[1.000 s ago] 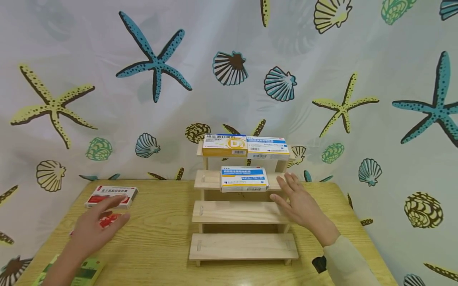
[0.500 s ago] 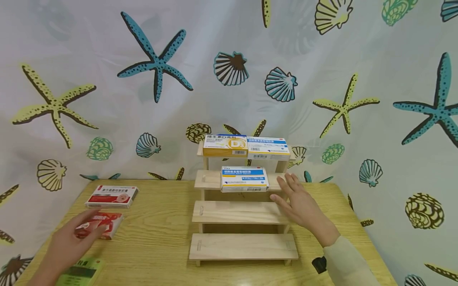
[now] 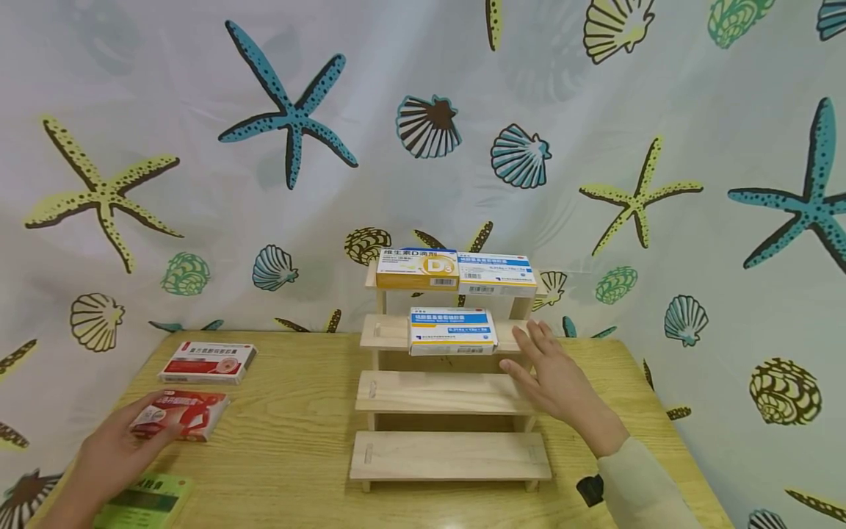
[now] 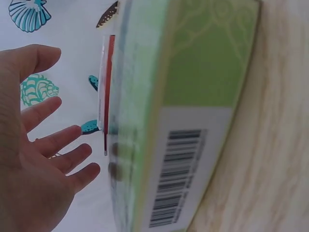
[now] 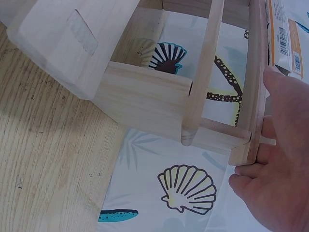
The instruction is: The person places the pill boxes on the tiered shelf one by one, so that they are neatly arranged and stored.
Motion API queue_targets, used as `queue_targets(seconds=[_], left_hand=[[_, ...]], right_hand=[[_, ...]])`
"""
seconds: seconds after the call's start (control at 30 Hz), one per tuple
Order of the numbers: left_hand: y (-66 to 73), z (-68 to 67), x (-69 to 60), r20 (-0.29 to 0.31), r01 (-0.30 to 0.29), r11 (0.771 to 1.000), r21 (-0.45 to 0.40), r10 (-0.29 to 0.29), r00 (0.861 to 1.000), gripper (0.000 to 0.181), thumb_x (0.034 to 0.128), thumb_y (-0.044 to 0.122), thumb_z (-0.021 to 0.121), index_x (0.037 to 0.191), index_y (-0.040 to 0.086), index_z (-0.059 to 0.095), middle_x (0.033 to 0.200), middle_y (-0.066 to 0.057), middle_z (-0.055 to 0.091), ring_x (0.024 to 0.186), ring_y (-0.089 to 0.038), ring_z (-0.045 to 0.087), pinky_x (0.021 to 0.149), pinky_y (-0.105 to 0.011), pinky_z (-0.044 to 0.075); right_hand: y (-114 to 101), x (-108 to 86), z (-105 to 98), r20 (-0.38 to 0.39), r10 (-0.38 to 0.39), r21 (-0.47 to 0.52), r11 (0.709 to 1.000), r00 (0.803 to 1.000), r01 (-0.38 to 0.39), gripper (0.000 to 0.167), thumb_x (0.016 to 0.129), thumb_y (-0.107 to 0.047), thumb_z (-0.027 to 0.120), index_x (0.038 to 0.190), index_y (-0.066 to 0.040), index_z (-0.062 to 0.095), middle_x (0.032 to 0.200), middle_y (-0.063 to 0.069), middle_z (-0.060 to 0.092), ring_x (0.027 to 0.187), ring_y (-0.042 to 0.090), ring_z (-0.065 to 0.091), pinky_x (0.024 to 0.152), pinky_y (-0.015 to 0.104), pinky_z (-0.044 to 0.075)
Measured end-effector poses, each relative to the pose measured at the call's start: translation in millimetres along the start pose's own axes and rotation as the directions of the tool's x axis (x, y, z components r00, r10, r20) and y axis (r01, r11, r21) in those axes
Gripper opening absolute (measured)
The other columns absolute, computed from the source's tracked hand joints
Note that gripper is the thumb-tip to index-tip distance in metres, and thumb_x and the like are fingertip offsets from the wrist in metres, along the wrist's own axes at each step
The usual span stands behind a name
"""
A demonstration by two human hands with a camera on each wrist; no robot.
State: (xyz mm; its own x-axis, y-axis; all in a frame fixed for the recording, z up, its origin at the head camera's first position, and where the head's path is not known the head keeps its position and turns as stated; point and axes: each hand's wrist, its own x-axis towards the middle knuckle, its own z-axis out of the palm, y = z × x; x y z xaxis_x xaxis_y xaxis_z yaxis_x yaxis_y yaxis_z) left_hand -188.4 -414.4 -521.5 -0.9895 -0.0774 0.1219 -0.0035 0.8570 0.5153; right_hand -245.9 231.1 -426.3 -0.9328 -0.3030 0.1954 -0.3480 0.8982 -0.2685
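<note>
My left hand (image 3: 109, 455) reaches over the near left of the table, its spread fingers and thumb about a red medicine box (image 3: 192, 417). In the left wrist view those fingers look relaxed and apart, with nothing pinched; a green box (image 4: 198, 82) fills the foreground. My right hand (image 3: 555, 376) rests against the right end of a stepped wooden rack (image 3: 449, 454), fingers nearly straight on the second tier from the top. Left of that hand, a blue-and-white medicine box (image 3: 452, 334) leans on the same tier. Part of the right fingers is hidden in the right wrist view.
An orange vitamin D box (image 3: 416, 272) and another blue-and-white box (image 3: 497, 273) stand on the top tier. A white-and-red box (image 3: 208, 363) lies behind the red one. Behind the table (image 3: 291, 426) hangs a shell-patterned cloth (image 3: 370, 59).
My left hand has drawn back and toward the left, from over the white-and-red box to the red box, leaving more of both in sight. My right hand stays at the rack.
</note>
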Motion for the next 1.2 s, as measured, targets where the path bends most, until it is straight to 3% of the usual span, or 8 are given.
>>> queue_targets(seconds=[0.33, 0.83, 1.07, 1.2], left_hand=[[-16.2, 9.1, 13.6, 0.022, -0.022, 0.995, 0.095, 0.020, 1.000, 0.082, 0.0997, 0.047, 0.070, 0.152, -0.010, 0.042, 0.141, -0.048, 0.046, 0.124, -0.066, 0.046, 0.096, -0.077, 0.043], [-18.0, 10.8, 24.5, 0.117, -0.007, 0.994, 0.113, -0.006, 0.993, 0.087, 0.1008, 0.049, 0.066, 0.152, -0.014, 0.036, 0.146, -0.048, 0.038, 0.129, -0.066, 0.041, 0.103, -0.078, 0.040], [-22.1, 12.6, 27.2, 0.152, -0.010, 0.989, 0.150, -0.013, 0.988, 0.095, 0.0987, 0.058, 0.065, 0.151, -0.015, 0.036, 0.145, -0.051, 0.037, 0.128, -0.069, 0.040, 0.103, -0.079, 0.040], [-23.4, 13.9, 27.9, 0.192, 0.012, 0.985, 0.175, -0.046, 0.980, 0.097, 0.0990, 0.063, 0.061, 0.151, -0.015, 0.036, 0.146, -0.052, 0.036, 0.128, -0.071, 0.041, 0.102, -0.078, 0.042]], right_hand=[[0, -0.4, -2, 0.003, -0.001, 0.005, 1.000, 1.000, 0.001, 0.074, 0.109, -0.048, 0.053, 0.163, -0.001, 0.034, 0.170, 0.029, 0.025, 0.159, 0.049, 0.020, 0.124, 0.066, 0.030], [1, -0.1, -1, -0.002, -0.007, 0.012, 1.000, 1.000, 0.007, 0.075, 0.108, -0.048, 0.055, 0.163, -0.002, 0.034, 0.170, 0.028, 0.025, 0.160, 0.048, 0.020, 0.123, 0.066, 0.031], [1, 0.5, -1, -0.003, -0.002, 0.013, 1.000, 1.000, 0.002, 0.075, 0.108, -0.049, 0.054, 0.163, -0.002, 0.034, 0.171, 0.027, 0.024, 0.160, 0.048, 0.020, 0.124, 0.065, 0.030], [0, 0.2, -1, 0.001, 0.000, 0.017, 1.000, 1.000, 0.000, 0.075, 0.108, -0.048, 0.054, 0.163, -0.002, 0.034, 0.170, 0.028, 0.024, 0.160, 0.048, 0.019, 0.125, 0.065, 0.029]])
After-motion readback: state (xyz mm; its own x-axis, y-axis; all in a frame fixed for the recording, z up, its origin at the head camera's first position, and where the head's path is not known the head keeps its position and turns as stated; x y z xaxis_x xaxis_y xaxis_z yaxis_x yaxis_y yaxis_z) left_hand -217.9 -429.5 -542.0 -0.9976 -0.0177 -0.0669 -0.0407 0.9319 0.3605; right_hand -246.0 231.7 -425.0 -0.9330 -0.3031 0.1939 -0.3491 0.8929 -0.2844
